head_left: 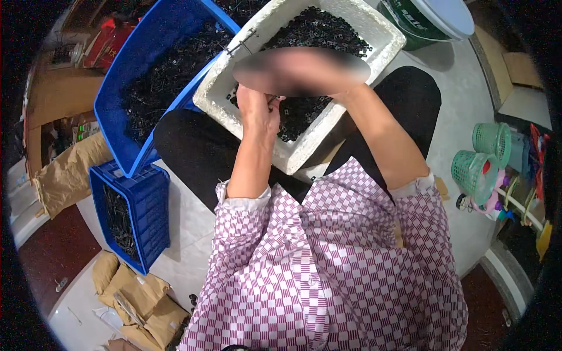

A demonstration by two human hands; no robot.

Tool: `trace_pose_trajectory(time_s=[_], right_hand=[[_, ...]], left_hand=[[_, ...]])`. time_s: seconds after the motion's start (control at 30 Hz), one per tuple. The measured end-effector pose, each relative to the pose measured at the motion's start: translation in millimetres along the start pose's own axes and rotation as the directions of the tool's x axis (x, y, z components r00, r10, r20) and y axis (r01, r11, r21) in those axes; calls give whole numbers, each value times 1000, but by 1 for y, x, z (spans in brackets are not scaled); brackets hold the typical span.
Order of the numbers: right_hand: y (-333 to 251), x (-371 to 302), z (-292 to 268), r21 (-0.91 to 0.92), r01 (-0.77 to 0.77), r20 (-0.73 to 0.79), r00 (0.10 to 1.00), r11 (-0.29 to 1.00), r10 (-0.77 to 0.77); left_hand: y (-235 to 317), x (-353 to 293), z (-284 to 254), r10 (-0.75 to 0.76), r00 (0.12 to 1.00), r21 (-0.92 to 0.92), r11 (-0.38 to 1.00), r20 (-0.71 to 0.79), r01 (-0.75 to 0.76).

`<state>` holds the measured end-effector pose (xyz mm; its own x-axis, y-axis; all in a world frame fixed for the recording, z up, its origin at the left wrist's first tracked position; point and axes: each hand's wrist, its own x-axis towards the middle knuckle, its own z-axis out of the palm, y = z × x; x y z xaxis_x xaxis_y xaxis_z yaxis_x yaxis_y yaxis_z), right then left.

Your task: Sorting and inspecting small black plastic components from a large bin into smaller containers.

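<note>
Over the white foam box (287,157) between my legs, both hands are close together. A smeared patch covers most of the fingers. My left hand (259,111) shows its wrist and some curled fingers; whatever small thing they may hold cannot be made out. My right hand (335,82) reaches in from the right, and its fingers are hidden by the smear. Many small black pieces with holes (319,32) fill the box around and below the hands. A thin dark wire-like piece (243,42) lies across the box's left rim.
A large blue bin (111,105) of thin black parts stands left of the box. Below it is a blue crate (146,213) with more black parts. A green bucket with a white lid (453,17) stands far right. Green baskets (474,169) sit at right, brown paper bags (140,298) at lower left.
</note>
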<state>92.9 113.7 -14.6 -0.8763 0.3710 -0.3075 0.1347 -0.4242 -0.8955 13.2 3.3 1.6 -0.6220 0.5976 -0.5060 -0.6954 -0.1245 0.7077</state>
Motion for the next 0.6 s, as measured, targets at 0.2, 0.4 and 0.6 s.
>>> trace_pose_trajectory(time_s=[0.2,0.4,0.6], right_hand=[[-1,0,-1,-218,-9,43,999,976,18],[18,12,-6,429,81,-478,865,900,150],[9,5,-6,400,-3,-264,957,917,118]], left_hand=[[-11,2,-2,25,997,206,978,74,-40],[-14,-4,2,-88,975,158,986,206,56],[1,8,-11,-81,983,-179,978,164,111]])
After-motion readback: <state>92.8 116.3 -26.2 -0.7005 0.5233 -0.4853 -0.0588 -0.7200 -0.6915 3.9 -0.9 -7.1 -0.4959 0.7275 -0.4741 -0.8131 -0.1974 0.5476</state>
